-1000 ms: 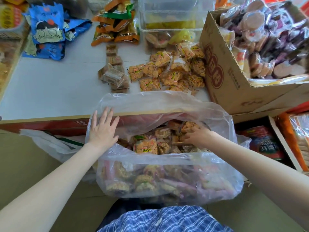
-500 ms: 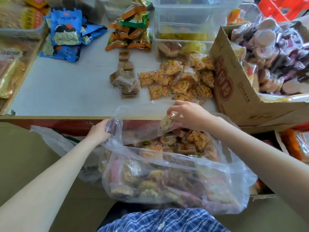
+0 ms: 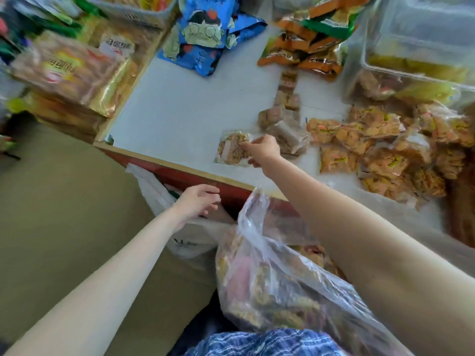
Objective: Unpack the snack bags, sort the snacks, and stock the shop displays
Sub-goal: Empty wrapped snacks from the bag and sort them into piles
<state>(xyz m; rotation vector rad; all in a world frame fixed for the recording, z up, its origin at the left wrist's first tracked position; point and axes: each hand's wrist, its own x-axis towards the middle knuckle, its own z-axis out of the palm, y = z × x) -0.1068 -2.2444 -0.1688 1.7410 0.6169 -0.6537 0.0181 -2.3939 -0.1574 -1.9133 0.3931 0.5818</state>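
My right hand [image 3: 262, 150] reaches over the grey counter [image 3: 185, 109] and pinches a clear-wrapped grain snack packet [image 3: 231, 150] by its right edge, low over the counter near the front edge. My left hand [image 3: 196, 201] hovers with loosely curled fingers, holding nothing, beside the counter's red front edge. A big clear plastic bag [image 3: 277, 286] full of small snack packets sits in front of me, below my right arm. On the counter lie a pile of orange snack packets [image 3: 380, 152] and a small group of brown packets [image 3: 285, 129].
Blue cartoon snack bags [image 3: 203, 34] and orange-green packets [image 3: 308, 44] lie at the back. Clear plastic tubs [image 3: 416, 50] stand at the back right. Boxes of golden packaged snacks [image 3: 69, 70] sit on the left. A white plastic bag [image 3: 185, 240] hangs below the counter.
My right hand lifted one packet out of the clear bag and carried it left onto the counter. My left hand let go of the bag's rim. The view swung left.
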